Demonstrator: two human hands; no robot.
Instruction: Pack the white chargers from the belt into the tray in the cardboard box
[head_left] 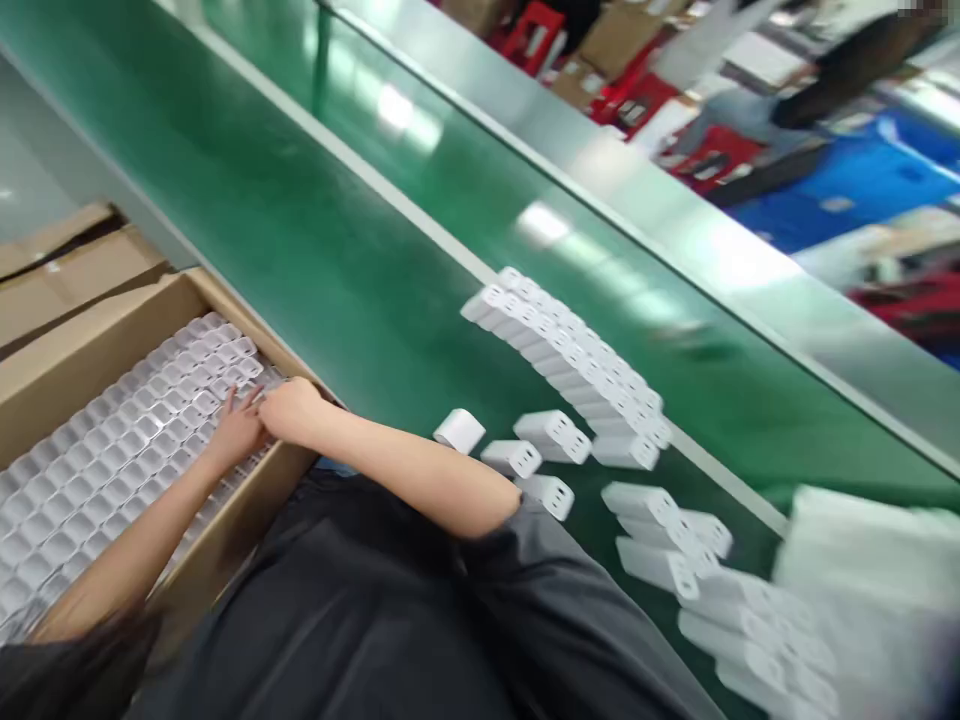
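1. The long green conveyor belt [300, 230] runs beside the person. Judging from this, the body is turned away from it toward the box, so nothing on the belt needs attention for the step in hand.
2. The brown cardboard box [90, 350] sits just beside the belt's near edge. Keep the forearms clear of its wall so the box is not dragged.
3. The clear moulded plastic tray [97, 470], divided into many small cells, lies inside the box and fills most of it. Both hands meet at its corner nearest the belt. The tray looks thin and likely to flex, so light, evenly spread pressure seems wise.
4. Rows of white plastic plug blocks [570, 360] lie on the belt, well apart from the hands, with a few loose ones nearer the person's elbow. The elbow hangs near these, so lift it rather than sweep it.
5. The left hand [236, 432] rests on the tray with fingers spread flat and its grip released. Flat fingers suit steadying the cells.
6. The right hand [291, 408] touches the left, at the tray's corner, with fingers curled under. I cannot tell whether its grip holds anything.
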